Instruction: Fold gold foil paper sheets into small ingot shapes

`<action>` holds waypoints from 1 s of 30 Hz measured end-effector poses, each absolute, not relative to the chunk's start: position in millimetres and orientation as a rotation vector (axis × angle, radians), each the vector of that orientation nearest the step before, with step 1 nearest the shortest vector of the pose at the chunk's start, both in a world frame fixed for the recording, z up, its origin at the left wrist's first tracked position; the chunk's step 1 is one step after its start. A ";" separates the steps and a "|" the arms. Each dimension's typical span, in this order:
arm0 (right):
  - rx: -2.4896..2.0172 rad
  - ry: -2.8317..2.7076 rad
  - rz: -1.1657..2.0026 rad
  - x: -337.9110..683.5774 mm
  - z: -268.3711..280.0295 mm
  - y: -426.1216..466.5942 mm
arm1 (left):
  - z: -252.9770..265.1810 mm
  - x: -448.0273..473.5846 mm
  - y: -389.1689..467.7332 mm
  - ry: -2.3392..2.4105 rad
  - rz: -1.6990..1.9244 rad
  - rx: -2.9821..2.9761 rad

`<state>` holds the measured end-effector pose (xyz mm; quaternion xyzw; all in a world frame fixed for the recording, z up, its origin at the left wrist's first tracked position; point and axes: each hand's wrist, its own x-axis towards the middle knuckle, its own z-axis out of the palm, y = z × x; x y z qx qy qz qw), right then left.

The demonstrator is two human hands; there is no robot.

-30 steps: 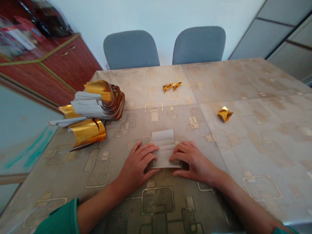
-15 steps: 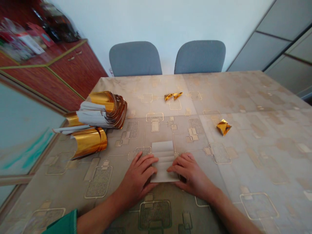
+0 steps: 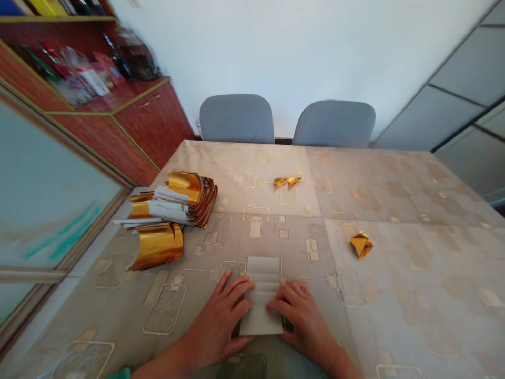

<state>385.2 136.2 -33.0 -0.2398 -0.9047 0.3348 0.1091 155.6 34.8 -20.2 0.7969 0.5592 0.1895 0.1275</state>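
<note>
A pale, creased sheet of paper (image 3: 263, 271) lies on the patterned tablecloth close to me, with several crosswise folds in its upper half. My left hand (image 3: 224, 318) grips its left edge, fingertips on top and thumb at the near corner. On the opposite edge, my right hand (image 3: 303, 320) holds it with curled fingers, the index fingertip resting on the paper's face. The underside of the sheet is hidden. Beyond the hands sit two small folded gold pieces (image 3: 288, 182) side by side. Another folded gold paper piece (image 3: 361, 245) is farther right.
Stacks of curved gold paper sheets (image 3: 160, 246) with white backs are at the table's left. Two grey chairs (image 3: 236, 118) stand against the far side. A red-brown cabinet (image 3: 158, 126) holding bottles and bags is at back left, beside a glass panel (image 3: 51, 200).
The view has tilted up, so the table, hands and paper appear lower. Both hands keep hold of the sheet, with little change in its folds.
</note>
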 end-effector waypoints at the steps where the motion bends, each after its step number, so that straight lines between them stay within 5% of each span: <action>1: -0.705 -2.657 0.987 385.2 -34.1 136.1 | -19.3 155.6 35.2 1.628 0.549 2.328; 30: -0.593 -2.514 0.813 384.4 -66.8 133.8 | -23.6 156.9 36.2 1.648 0.548 2.426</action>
